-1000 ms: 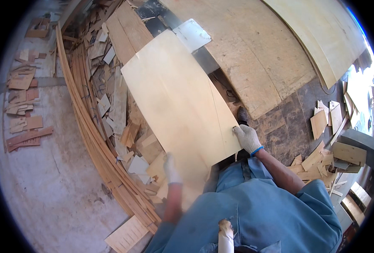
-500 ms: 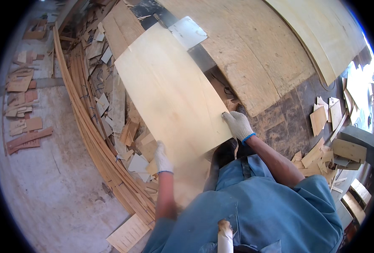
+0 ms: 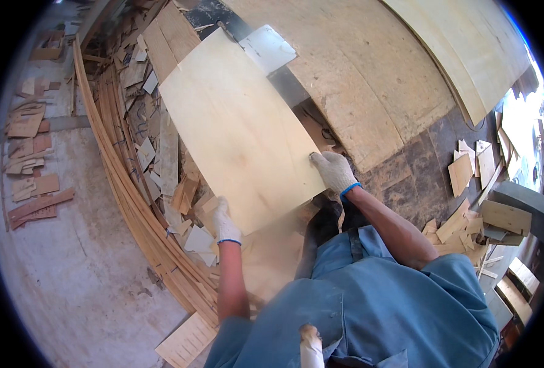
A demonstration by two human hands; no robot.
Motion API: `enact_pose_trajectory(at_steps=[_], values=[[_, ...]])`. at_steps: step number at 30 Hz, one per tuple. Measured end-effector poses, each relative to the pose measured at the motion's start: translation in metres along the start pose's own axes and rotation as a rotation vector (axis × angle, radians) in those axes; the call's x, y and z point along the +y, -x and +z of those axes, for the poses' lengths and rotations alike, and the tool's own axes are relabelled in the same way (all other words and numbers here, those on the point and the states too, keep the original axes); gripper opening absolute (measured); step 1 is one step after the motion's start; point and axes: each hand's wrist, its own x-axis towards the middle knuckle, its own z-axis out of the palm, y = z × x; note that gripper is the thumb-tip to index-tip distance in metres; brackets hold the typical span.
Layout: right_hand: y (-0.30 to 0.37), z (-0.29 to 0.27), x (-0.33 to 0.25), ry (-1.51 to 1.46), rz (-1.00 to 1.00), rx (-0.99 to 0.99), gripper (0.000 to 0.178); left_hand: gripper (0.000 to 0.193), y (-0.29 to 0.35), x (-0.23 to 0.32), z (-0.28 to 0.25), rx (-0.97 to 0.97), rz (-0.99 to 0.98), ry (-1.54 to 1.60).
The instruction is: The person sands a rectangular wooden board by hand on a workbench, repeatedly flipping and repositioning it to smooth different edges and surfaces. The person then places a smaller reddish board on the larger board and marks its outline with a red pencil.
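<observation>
A pale rectangular plywood sheet (image 3: 235, 129) lies at a slant in front of me, its far end against the machine's band and its near end between my hands. My left hand (image 3: 224, 224), in a white knit glove, grips the near left corner. On the right edge, close to the near corner, my gloved right hand (image 3: 334, 170) is closed with the thumb on top; its other fingers are mostly hidden under the sheet. Just past the sheet's far right edge sits a white metal plate (image 3: 267, 49) beside the worn wooden worktable (image 3: 345, 80).
Long thin wood strips (image 3: 125, 196) are bundled along the left, next to a heap of offcuts (image 3: 146, 147). A large plywood sheet (image 3: 462, 49) lies at the far right. More scraps (image 3: 459, 227) are piled at right; small boards (image 3: 33, 178) lie on the left floor.
The plywood sheet and both hands have shifted slightly away from me and to the left. My grip on the sheet stays the same.
</observation>
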Motion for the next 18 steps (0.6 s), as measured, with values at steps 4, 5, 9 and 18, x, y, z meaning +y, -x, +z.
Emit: enact_pose_trajectory(at_steps=[4, 5, 9, 18], values=[[-0.006, -0.002, -0.016, -0.02, 0.06, -0.032, 0.043, 0.055, -0.007, 0.009, 0.005, 0.024, -0.075, 0.055], [-0.009, -0.002, -0.017, -0.02, 0.058, -0.036, 0.044, 0.055, -0.006, 0.012, 0.008, 0.02, -0.059, 0.039], [-0.026, 0.006, 0.0, 0.102, -0.088, -0.023, 0.046, 0.055, -0.017, 0.016, 0.01, -0.006, -0.073, 0.057], [-0.037, 0.003, -0.038, -0.008, 0.054, -0.078, 0.051, 0.051, -0.059, 0.016, -0.004, -0.047, 0.09, 0.031]])
